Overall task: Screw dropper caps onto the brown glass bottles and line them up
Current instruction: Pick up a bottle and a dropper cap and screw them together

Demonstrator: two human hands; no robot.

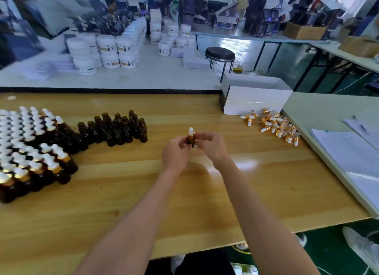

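Packing workshop, long wooden table (205, 203) massed with brown bottles (117, 129), heap of dropper caps (274, 127), stacked white jars (108, 49) on the next table, dark cartons (254, 14) and cardboard boxes (303, 31) behind, stool (219, 54) between tables.

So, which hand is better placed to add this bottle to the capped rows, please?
Probably left: the left hand grips the bottle, and the capped rows stand on its side.

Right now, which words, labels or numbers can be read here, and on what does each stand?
No text here can be read.
White jars: printed labels, too blurred.
Dark boxes: pale print, too blurred.
Paper sheets: any print too faint.
Brown bottle, held by left hand and right hand: no label shows.
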